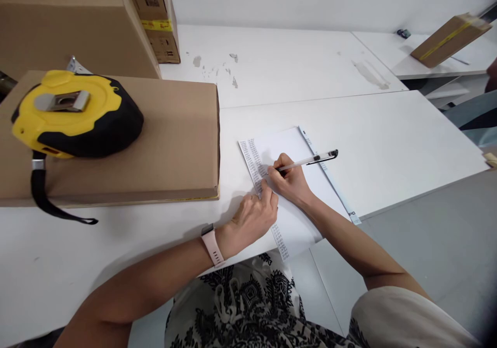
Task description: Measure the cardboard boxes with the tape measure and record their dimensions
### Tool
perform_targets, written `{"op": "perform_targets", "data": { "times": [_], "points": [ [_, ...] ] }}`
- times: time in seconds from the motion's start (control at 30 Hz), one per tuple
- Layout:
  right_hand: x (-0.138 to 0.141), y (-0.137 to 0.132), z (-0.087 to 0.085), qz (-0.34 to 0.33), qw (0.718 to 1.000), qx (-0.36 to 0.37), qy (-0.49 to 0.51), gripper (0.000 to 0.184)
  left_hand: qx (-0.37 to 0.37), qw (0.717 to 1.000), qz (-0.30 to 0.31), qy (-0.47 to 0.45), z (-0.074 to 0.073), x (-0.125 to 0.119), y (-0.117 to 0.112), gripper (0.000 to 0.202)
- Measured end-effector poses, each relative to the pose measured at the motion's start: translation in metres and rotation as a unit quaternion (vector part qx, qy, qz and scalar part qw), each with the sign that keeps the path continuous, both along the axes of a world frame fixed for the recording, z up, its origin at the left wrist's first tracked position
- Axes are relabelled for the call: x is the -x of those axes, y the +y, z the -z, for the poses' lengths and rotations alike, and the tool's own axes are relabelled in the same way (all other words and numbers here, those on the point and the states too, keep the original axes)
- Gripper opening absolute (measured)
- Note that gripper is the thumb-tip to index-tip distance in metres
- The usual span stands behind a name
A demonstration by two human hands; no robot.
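Note:
My right hand (289, 182) is closed around a ballpoint pen (310, 160) with a clear barrel and a black clip, its tip down on a sheet of paper (298, 229). Small printed or written columns run along the sheet's left side. My left hand (252, 216) rests on that edge of the paper, index finger stretched out close to the pen tip and the other fingers bent; it holds nothing. A pink watch band (213, 247) circles the left wrist. Under the sheet's right edge shows a light blue strip (336, 187), perhaps part of a pad or folder.
A large yellow and black tape measure (77, 112) with a wrist strap lies on a flat cardboard box (182, 135) at left. Taller boxes (161, 22) stand behind it. Across the white table (388, 130), another taped box (448, 40) stands at far right, near a partly seen person (476, 110).

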State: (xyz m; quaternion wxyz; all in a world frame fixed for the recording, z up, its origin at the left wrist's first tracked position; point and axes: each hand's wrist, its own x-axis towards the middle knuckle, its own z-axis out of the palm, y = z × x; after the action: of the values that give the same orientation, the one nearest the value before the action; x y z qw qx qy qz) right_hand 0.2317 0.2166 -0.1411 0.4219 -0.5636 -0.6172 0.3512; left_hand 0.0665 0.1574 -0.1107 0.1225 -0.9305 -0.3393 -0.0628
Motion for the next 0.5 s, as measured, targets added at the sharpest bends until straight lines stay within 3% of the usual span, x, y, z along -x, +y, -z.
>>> {"op": "perform_targets", "data": {
  "times": [0.5],
  "points": [
    [-0.0009,0.0002,-0.0026,0.002,1.0,0.009,-0.004,0.025,0.034,0.999,-0.006,-0.007,0.002,-0.0011,0.0007,0.035]
  ]
}}
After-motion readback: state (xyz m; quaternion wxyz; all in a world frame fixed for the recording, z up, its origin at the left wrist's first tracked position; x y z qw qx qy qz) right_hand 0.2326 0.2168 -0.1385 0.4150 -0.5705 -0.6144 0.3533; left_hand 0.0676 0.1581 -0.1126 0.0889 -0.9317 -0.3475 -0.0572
